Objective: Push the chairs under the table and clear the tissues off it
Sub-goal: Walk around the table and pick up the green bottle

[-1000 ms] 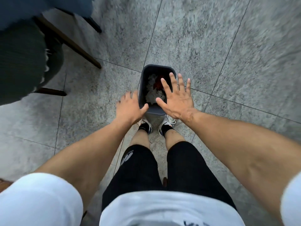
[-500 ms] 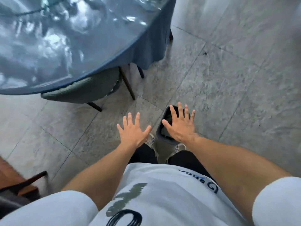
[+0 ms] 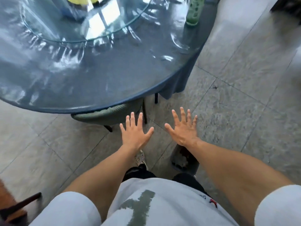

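Observation:
A round table (image 3: 114, 75) with a blue cloth under shiny clear plastic fills the upper left. A green chair (image 3: 104, 114) is tucked under its near edge, only the backrest and dark legs showing. My left hand (image 3: 136, 133) hovers open, fingers spread, just in front of that chair. My right hand (image 3: 183, 129) is open too, palm down over the floor. Below my right wrist stands a dark bin (image 3: 182, 160) holding white tissues and something red. No tissues show on the visible part of the table.
A glass turntable (image 3: 81, 30) sits on the table with blurred yellow and blue items; a green bottle (image 3: 193, 12) stands near the far edge. Another chair's dark leg (image 3: 21, 203) pokes in at the lower left. Grey tiled floor stretches to the right.
My view has lifted from the bin at my feet up to the table. Both hands rose with it and stay open and empty; the bin now lies under my right wrist.

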`<state>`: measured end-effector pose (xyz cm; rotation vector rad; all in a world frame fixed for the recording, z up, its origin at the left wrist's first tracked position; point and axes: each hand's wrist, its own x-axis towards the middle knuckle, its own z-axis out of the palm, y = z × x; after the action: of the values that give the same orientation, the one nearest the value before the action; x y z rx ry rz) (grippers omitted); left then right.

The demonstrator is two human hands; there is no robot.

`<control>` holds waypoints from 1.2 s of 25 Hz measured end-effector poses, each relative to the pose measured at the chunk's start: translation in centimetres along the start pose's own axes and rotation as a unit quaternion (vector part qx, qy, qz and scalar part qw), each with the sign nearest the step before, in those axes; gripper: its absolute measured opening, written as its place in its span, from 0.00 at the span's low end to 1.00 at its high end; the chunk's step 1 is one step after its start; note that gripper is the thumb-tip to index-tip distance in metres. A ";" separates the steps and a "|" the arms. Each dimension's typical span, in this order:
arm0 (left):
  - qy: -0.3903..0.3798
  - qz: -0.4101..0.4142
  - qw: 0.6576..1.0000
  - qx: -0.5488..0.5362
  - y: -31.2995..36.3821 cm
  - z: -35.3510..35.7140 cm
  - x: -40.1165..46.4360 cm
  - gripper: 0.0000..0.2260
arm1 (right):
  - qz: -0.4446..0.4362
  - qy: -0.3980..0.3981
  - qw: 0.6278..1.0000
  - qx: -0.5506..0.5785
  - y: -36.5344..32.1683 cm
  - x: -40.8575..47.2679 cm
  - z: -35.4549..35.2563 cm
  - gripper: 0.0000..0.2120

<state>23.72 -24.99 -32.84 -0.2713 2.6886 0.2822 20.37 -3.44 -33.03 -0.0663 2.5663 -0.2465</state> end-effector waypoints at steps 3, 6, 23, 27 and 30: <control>0.017 0.015 1.000 -0.008 -4.0 -4.0 5.0 0.39 | 0.021 0.020 1.000 0.001 -5.2 3.6 -2.8 0.38; 0.039 0.006 0.999 -0.018 -6.9 -8.0 9.1 0.39 | 0.012 0.055 0.998 0.022 -10.3 6.8 -6.0 0.37; 0.049 0.045 0.998 -0.008 7.1 -18.6 27.9 0.40 | 0.060 0.110 0.991 0.053 -1.3 24.2 -22.1 0.39; 0.058 0.046 0.997 -0.019 13.1 -20.6 31.8 0.40 | 0.068 0.099 0.991 0.060 3.5 27.6 -26.1 0.38; 0.059 0.044 0.997 -0.021 15.8 -21.6 34.6 0.40 | 0.070 0.099 0.991 0.059 6.1 30.3 -29.4 0.39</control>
<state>-19.17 -19.99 -25.89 -0.1882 2.8185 0.3595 -20.92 4.30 -25.71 0.1911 2.7322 -0.3664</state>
